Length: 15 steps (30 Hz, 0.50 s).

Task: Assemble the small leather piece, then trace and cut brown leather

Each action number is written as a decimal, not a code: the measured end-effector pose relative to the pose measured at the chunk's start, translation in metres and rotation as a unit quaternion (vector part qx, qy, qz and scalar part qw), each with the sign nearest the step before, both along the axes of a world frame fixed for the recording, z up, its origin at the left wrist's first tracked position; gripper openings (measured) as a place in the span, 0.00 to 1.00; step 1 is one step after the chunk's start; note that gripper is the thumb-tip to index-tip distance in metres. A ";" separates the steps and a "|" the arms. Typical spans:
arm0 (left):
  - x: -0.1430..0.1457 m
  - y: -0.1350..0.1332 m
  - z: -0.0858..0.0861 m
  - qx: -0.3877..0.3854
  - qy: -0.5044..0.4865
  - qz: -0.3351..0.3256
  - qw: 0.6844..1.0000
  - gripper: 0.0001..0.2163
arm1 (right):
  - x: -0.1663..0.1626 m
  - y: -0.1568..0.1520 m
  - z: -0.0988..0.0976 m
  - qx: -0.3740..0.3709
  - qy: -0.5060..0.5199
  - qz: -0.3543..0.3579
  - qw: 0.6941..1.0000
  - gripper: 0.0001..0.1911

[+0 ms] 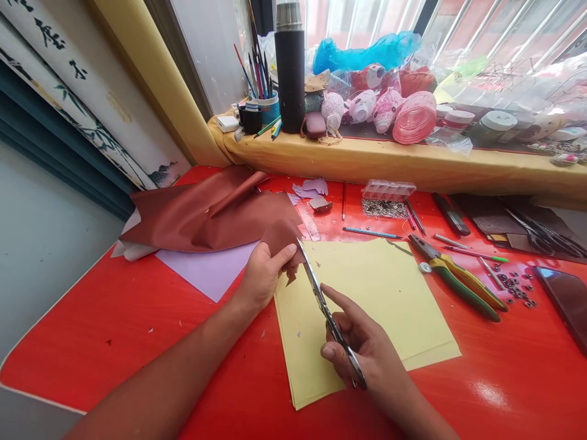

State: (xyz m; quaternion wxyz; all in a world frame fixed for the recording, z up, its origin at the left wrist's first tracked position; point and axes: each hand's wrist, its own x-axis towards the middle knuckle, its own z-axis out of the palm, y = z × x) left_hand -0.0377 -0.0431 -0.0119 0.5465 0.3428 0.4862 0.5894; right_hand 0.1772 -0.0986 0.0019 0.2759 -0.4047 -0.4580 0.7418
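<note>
My left hand (263,275) pinches the corner of a large brown leather-like sheet (220,211), which spreads in folds toward the back left. In my right hand (360,342) is a pair of metal scissors (328,315), thumb and fingers around the handles and index finger stretched along them. The scissor tips meet the edge of the brown sheet just right of my left thumb. A small pointed flap of brown material hangs below my left fingers. Beneath both hands lie yellow paper sheets (376,293). Lilac paper (211,269) shows from under the brown sheet.
Pliers (458,278), loose small rings (518,287), a phone (562,299) and dark scissors (541,232) lie to the right on the red table (137,342). A clear box (387,198) of metal bits sits behind. A black flask (290,73) stands on the sill.
</note>
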 end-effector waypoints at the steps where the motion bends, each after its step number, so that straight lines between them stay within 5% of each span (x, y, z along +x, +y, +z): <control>1: 0.000 0.000 0.000 0.000 0.000 -0.001 1.000 0.17 | 0.000 0.000 0.000 0.000 0.002 -0.001 1.000 0.49; 15: 0.000 -0.001 0.001 -0.002 0.020 -0.007 1.000 0.18 | 0.002 -0.001 -0.003 -0.001 0.044 0.003 0.999 0.50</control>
